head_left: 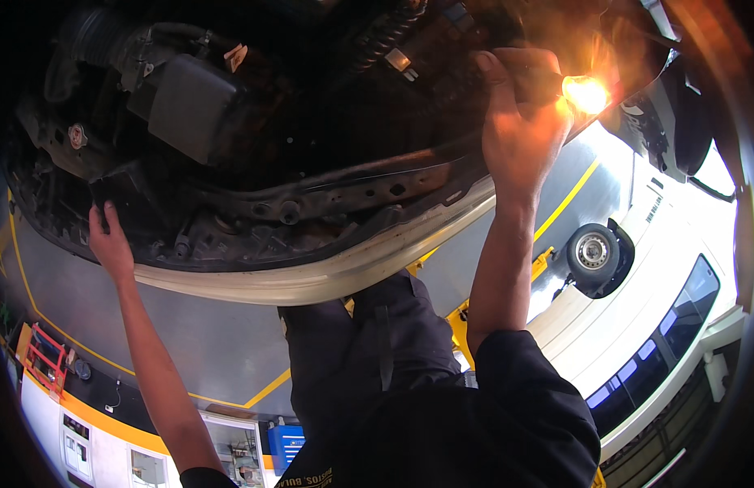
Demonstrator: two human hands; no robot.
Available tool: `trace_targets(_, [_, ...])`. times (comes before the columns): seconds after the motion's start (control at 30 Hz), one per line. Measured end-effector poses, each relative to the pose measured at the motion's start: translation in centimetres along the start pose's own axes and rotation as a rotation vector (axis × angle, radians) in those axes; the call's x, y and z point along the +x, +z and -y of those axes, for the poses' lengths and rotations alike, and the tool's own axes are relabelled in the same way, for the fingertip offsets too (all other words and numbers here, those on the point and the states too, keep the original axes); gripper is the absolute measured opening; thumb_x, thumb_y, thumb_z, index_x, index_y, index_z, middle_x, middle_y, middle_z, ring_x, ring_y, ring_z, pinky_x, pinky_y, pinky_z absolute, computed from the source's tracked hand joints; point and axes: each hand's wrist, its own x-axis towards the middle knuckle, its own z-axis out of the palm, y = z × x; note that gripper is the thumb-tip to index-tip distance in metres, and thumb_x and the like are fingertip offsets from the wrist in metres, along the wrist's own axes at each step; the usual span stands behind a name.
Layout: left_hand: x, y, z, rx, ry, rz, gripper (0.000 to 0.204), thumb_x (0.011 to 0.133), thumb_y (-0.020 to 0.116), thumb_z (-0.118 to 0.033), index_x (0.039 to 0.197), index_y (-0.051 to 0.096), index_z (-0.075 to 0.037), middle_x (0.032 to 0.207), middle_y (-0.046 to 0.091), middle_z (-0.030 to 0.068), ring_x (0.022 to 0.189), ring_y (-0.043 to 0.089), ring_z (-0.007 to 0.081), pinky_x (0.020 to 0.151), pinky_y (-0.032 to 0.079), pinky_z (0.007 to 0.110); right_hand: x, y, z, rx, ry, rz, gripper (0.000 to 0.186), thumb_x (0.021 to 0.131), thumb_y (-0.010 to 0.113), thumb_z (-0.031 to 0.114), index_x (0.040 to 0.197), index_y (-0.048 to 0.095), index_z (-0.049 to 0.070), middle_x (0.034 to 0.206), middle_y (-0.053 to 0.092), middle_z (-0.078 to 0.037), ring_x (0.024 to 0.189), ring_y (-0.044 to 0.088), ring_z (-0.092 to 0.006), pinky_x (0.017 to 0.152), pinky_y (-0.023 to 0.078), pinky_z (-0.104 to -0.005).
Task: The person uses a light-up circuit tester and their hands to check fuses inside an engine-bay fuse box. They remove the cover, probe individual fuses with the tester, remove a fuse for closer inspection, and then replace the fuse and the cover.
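Note:
My right hand [527, 118] is raised over the right side of the open engine bay [312, 114], its fingers curled around a lit bulb [587, 95]. The bulb glows bright orange-white past the fist, and glare hides its shape and base. At the front left of the bay, my left hand [111, 244] has its fingers stretched out and a little apart. Their tips meet the edge of a dark plastic part [137, 189], partly lost in shadow. A black box-shaped housing [194, 110] and a round cap [77, 136] lie beyond that hand.
The cream front edge [312, 286] of the vehicle curves between my arms, close to my legs. A white van [653, 301] with an exposed wheel [592, 252] stands at right. Yellow lines [267, 389] mark the grey floor; a blue cabinet [287, 442] and red rack [47, 358] are behind me.

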Motion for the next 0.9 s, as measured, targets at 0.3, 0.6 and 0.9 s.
trace_targets(0.3, [0.2,0.3,1.2,0.018,0.006,-0.019,0.065,0.105,0.060,-0.046,0.139,0.056,0.010,0.137,0.065,0.0247,0.129,0.061,0.0359,0.110,0.043,0.039,-0.1,0.4,-0.2,-0.020,-0.031,-0.005,0.010,0.095,0.075,0.010,0.102,0.072,0.004,0.097,0.075,-0.006,0.088,0.070,-0.0161,0.084,0.053,-0.0297])
trace_targets(0.6, [0.2,-0.1,1.0,-0.004,-0.012,0.007,0.060,0.106,0.059,-0.042,0.140,0.056,0.008,0.136,0.065,0.0237,0.127,0.062,0.0349,0.108,0.045,0.039,-0.1,0.4,0.2,0.128,0.163,0.025,0.013,0.094,0.076,0.014,0.102,0.072,0.006,0.092,0.076,-0.009,0.082,0.072,-0.0258,0.076,0.054,-0.0342])
trace_targets(0.9, [0.3,0.1,2.0,-0.003,-0.007,-0.045,0.063,0.106,0.060,-0.043,0.139,0.056,0.011,0.138,0.064,0.0242,0.130,0.061,0.0332,0.109,0.043,0.038,0.1,0.2,1.6,0.075,0.119,0.059,0.011,0.094,0.075,0.011,0.100,0.075,0.003,0.095,0.074,-0.003,0.088,0.068,-0.0152,0.086,0.052,-0.0310])
